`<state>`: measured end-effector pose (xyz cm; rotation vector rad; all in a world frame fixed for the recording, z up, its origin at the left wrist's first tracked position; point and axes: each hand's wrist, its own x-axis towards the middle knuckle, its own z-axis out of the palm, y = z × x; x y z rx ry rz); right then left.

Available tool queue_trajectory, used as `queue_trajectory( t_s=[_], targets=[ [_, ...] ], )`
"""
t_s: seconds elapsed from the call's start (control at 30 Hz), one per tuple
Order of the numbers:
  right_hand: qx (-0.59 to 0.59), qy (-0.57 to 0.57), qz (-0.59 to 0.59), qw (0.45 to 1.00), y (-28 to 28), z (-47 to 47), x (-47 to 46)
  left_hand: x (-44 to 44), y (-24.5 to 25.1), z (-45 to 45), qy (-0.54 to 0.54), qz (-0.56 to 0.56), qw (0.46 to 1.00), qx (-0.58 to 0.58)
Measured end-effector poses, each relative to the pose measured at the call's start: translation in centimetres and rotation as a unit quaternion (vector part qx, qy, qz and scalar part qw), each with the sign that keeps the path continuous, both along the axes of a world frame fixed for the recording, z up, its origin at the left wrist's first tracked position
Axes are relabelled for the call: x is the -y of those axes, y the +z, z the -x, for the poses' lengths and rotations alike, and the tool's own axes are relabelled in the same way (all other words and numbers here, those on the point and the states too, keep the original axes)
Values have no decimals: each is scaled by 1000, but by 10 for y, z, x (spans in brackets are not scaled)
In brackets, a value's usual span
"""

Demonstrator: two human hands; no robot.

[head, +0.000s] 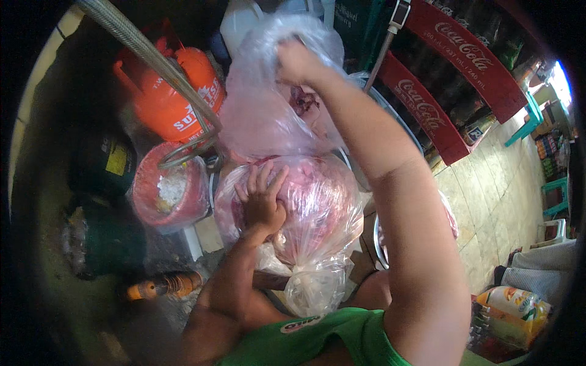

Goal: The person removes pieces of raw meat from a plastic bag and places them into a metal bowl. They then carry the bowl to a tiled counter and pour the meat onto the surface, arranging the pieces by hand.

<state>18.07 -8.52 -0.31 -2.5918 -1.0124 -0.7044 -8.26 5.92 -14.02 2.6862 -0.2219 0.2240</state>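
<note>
A clear plastic bag of raw meat (320, 206), gathered at its near end, lies in front of me. My left hand (263, 199) rests on its left side, palm down and fingers spread. Behind it stands a second clear plastic bag (256, 114), with pale pink contents showing through the film. At its upper end my right hand (300, 61) is curled into the crumpled film; motion blur hides the fingertips. A dark red piece of meat (304, 100) shows below my right wrist.
Left are an orange gas cylinder (178, 100), a braided hose (151, 50) and a pink plastic-lined bin (144, 201). An orange bottle (165, 286) lies lower left. Red bottle crates (425, 114) stand right, near a metal pole (382, 57). A metal basin (379, 242) is partly behind my right arm.
</note>
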Motion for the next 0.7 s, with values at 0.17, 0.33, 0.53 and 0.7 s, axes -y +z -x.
queue_trajectory(
  t_s=[0.17, 0.33, 0.53, 0.7],
  targets=[
    [-198, -44, 133, 970, 16, -7, -1, -2, -8, -3, -12, -3, 999, 39],
    [-284, -52, 227, 930, -46, 8, 17, -2, -6, -2, -9, -19, 999, 27],
    [-253, -127, 120, 952, -84, 15, -2, -2, -5, 0, -28, -3, 997, 70],
    [-376, -192, 96, 901, -69, -24, -7, -6, 0, -2, -59, 2, 996, 68]
  ],
)
